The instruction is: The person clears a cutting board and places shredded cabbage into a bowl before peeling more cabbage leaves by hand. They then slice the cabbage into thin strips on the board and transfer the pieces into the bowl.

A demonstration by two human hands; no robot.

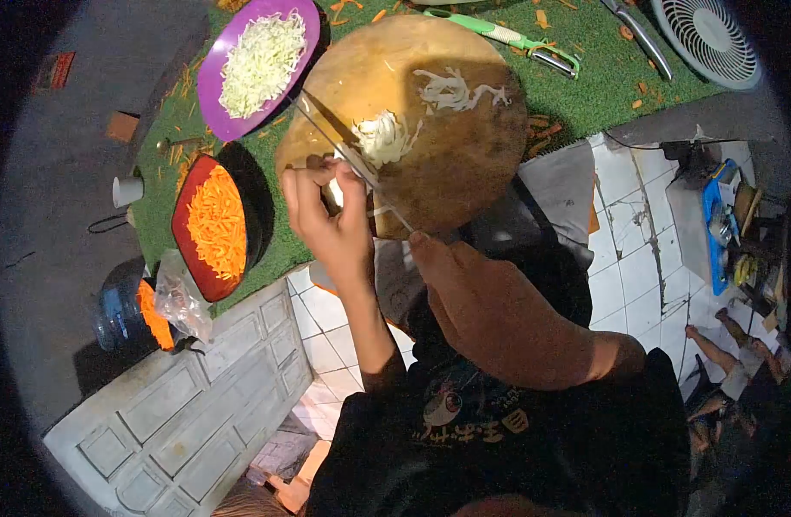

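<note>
My right hand (pixel 454 280) is closed round the handle of a knife (pixel 348 155), whose blade slants up and left over the round wooden chopping board (pixel 473 168). At the board's near left edge, my left hand (pixel 331 220) has its fingers bent round a pale piece of cabbage (pixel 336 191), right beside the blade; the fingers partly hide it. Just beyond the blade lies a small heap of white cabbage shreds (pixel 385 138). More loose shreds (pixel 454 90) are scattered farther back on the board.
A purple plate (pixel 210 90) holds shredded cabbage; a red bowl (pixel 183 226) holds shredded carrot. On the green mat (pixel 326 228) lie a green-handled peeler (pixel 507 36), another knife (pixel 641 39) and a basket (pixel 714 39). A clear plastic bag (pixel 182 297) hangs at the mat's edge.
</note>
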